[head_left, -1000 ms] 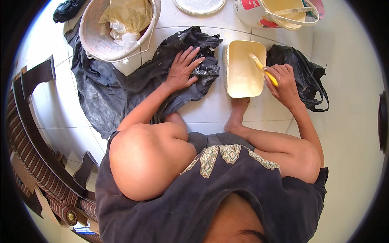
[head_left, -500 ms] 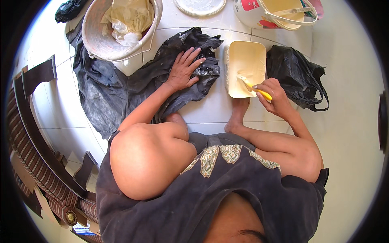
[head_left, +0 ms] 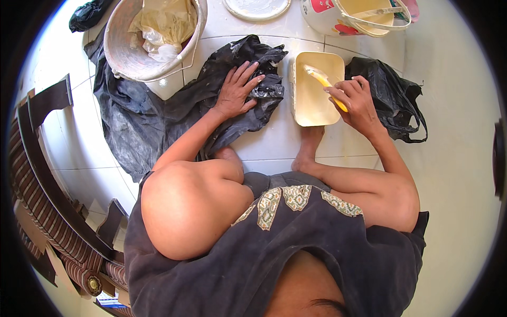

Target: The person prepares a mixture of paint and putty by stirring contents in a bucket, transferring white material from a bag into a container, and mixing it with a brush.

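A paintbrush (head_left: 331, 91) with a yellow handle and a paint-whitened head is gripped in my right hand (head_left: 357, 103). Its head is over the far left part of a rectangular cream tub (head_left: 311, 112), whose inside is coated with pale paint. My right hand hovers at the tub's right rim. To the left, my left hand (head_left: 236, 95) lies flat with fingers spread on a crumpled dark cloth (head_left: 182, 113) smeared with white. Nothing is held in that hand.
A paint-stained bucket (head_left: 119, 55) holding plastic bags stands at far left. A round white lid (head_left: 257, 8) and a white pail (head_left: 319, 18) with a handle are at the back. Right of the tub sits a black plastic bag (head_left: 391, 98). Striped wooden furniture (head_left: 53, 206) borders the left.
My right hand has lifted slightly, and the brush head has moved from the near part of the tub to its far left part. My left hand stays on the cloth.
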Available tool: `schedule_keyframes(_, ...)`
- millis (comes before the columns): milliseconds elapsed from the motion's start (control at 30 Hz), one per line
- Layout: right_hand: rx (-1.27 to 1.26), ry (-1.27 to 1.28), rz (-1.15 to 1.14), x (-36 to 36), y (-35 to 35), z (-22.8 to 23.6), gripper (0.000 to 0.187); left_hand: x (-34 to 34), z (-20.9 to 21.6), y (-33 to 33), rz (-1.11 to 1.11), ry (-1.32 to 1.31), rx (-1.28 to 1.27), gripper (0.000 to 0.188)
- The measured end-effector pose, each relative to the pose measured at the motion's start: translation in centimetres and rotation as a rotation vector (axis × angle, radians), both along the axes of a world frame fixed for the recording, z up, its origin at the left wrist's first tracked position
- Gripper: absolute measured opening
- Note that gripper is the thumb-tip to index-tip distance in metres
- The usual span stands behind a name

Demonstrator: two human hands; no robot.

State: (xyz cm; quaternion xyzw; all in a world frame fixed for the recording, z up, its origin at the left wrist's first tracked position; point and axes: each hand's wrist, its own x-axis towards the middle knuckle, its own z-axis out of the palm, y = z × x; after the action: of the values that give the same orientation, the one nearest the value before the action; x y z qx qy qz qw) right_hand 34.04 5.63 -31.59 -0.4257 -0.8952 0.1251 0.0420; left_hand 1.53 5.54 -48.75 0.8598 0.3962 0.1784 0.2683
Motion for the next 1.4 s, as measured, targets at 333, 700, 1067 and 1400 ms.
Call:
schedule_keyframes(333,-0.037,-0.021,-0.112,0.2,-0.5,0.6,0.028,0.0,0.0,-0.1,-0.006,-0.005,-0.015,0.077)
schedule_keyframes(700,-0.323,-0.055,0.034,2.2,-0.5,2.1,0.031,0.0,0.2,-0.1,-0.005,-0.025,-0.016,0.079)
schedule_keyframes(1067,-0.35,0.131,0.0,1.9,-1.3,3.5,0.023,0.0,0.0,-0.1,0.0,-0.014,-0.003,0.077)
schedule_keyframes(1400,-0.642,0.016,0.0,2.2,-0.5,3.6,0.026,0.0,-0.3,-0.1,0.002,-0.015,0.003,0.075)
